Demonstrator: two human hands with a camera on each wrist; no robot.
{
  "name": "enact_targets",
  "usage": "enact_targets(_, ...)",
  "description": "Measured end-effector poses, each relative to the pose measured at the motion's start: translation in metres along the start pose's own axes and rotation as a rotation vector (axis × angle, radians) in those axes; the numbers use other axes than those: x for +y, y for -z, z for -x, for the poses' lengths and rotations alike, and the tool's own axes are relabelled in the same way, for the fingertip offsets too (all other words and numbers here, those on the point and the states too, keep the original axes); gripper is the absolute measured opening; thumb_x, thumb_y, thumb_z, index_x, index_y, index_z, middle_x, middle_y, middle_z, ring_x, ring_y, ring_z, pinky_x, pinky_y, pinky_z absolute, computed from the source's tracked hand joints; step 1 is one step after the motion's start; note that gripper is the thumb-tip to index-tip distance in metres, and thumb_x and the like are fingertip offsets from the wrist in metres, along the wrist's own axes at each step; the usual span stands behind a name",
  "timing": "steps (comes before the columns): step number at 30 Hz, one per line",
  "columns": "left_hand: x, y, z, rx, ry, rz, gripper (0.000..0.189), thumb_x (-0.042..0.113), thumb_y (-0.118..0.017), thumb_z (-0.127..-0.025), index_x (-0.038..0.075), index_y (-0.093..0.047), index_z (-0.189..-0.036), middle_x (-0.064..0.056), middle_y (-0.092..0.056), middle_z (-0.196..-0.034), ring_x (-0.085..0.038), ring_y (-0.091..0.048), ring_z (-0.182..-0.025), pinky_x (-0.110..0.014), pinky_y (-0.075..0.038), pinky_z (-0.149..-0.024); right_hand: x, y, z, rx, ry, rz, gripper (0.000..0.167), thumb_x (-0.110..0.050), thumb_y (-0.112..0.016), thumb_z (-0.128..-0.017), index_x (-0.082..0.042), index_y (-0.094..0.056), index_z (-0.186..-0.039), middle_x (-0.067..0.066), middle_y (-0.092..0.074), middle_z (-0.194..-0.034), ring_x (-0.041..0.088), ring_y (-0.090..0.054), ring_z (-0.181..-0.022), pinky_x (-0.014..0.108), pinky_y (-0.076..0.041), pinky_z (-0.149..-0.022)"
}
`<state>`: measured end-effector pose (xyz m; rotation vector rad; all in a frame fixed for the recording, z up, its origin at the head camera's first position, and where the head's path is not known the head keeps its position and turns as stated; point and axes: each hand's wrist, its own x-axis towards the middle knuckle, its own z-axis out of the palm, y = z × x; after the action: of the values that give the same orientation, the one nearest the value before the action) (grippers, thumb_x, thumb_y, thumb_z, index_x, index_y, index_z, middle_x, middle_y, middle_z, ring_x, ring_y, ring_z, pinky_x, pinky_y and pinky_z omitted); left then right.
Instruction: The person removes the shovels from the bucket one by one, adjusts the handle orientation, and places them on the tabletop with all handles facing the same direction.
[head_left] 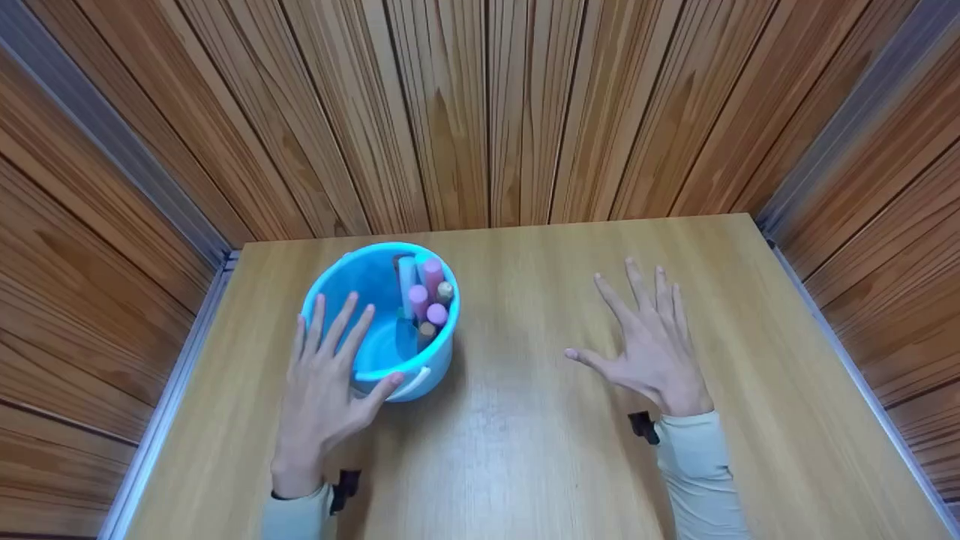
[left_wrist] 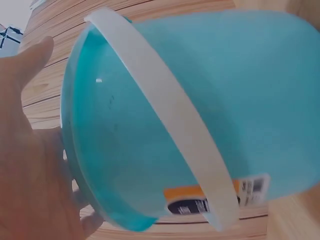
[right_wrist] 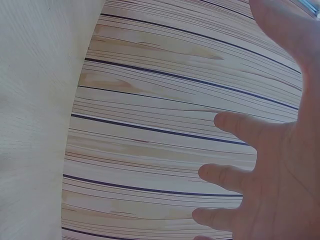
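Observation:
A light blue bucket (head_left: 360, 262) with a white handle (left_wrist: 165, 105) stands upright on the left of the table. Inside it, against its right wall, lean several marker-like sticks (head_left: 418, 296) with pink, purple, brown and pale ends, and a light blue one. Over the bucket's near left rim spreads my left hand (head_left: 322, 405), fingers straight; whether it touches the rim I cannot tell. My right hand (head_left: 652, 345) hovers above the right side of the table with fingers spread and nothing in it. In the left wrist view, an orange and white label (left_wrist: 187, 200) shows on the bucket's side.
The wooden table (head_left: 517, 450) is bounded by a plank wall (head_left: 457, 112) at the back and by plank walls at both sides. Metal rails (head_left: 172, 390) run along the table's left and right edges. A small black device (head_left: 345, 487) sits at each wrist.

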<state>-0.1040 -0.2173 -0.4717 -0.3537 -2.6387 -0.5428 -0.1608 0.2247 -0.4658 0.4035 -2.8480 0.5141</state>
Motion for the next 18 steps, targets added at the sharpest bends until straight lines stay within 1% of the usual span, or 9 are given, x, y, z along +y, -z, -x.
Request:
enact_targets(3, -0.007, 0.001, 0.005, 0.001, 0.009, 0.048, 0.087, 0.061, -0.075, -0.088, 0.029, -0.046, -0.164, 0.004, -0.034, -0.175, -0.038, -0.015, -0.167, -0.068, -0.019, -0.132, -0.002, -0.001, -0.001, -0.016, 0.004, -0.004, 0.108, -0.083, -0.068, -0.083, -0.028, -0.034, -0.169, 0.016, -0.011, -0.180, 0.057, -0.005, -0.162, 0.076, -0.006, -0.130)
enact_targets(5, -0.014, 0.001, 0.010, 0.013, 0.010, 0.103, 0.084, 0.055, -0.079, -0.088, 0.029, -0.049, -0.162, 0.005, -0.039, -0.172, -0.036, -0.019, -0.166, -0.068, -0.022, -0.131, -0.004, -0.001, -0.004, -0.037, 0.016, -0.003, 0.108, -0.083, -0.067, -0.083, -0.027, -0.034, -0.169, 0.018, -0.012, -0.180, 0.057, -0.005, -0.162, 0.076, -0.006, -0.130)
enact_targets(8, -0.024, 0.000, 0.017, 0.064, -0.024, 0.143, 0.078, 0.046, -0.084, -0.086, 0.030, -0.055, -0.157, 0.005, -0.049, -0.166, -0.033, -0.029, -0.163, -0.068, -0.030, -0.127, -0.012, 0.006, -0.014, -0.060, 0.066, 0.020, 0.106, -0.083, -0.067, -0.084, -0.025, -0.036, -0.168, 0.020, -0.016, -0.178, 0.057, -0.007, -0.162, 0.074, -0.007, -0.131)
enact_targets(11, -0.029, -0.003, 0.019, 0.129, -0.087, 0.159, 0.072, 0.038, -0.088, -0.085, 0.027, -0.062, -0.151, 0.005, -0.057, -0.159, -0.032, -0.038, -0.159, -0.064, -0.036, -0.125, -0.024, 0.020, -0.034, -0.051, 0.147, 0.062, 0.103, -0.081, -0.067, -0.086, -0.024, -0.038, -0.167, 0.020, -0.019, -0.178, 0.056, -0.010, -0.162, 0.070, -0.007, -0.132)
enact_targets(15, -0.033, -0.006, 0.019, 0.215, -0.166, 0.180, 0.066, 0.030, -0.092, -0.082, 0.022, -0.070, -0.143, 0.005, -0.065, -0.150, -0.031, -0.050, -0.152, -0.049, -0.036, -0.128, -0.048, 0.035, -0.066, -0.044, 0.267, 0.106, 0.096, -0.075, -0.067, -0.089, -0.022, -0.042, -0.165, 0.020, -0.025, -0.176, 0.054, -0.017, -0.161, 0.068, -0.011, -0.133)
enact_targets(18, -0.035, -0.007, 0.020, 0.282, -0.204, 0.202, 0.064, 0.024, -0.095, -0.077, 0.019, -0.074, -0.137, 0.004, -0.072, -0.141, -0.030, -0.059, -0.144, -0.040, -0.037, -0.127, -0.069, 0.039, -0.089, -0.068, 0.338, 0.118, 0.090, -0.071, -0.066, -0.092, -0.019, -0.047, -0.163, 0.022, -0.032, -0.173, 0.052, -0.024, -0.160, 0.069, -0.017, -0.131)
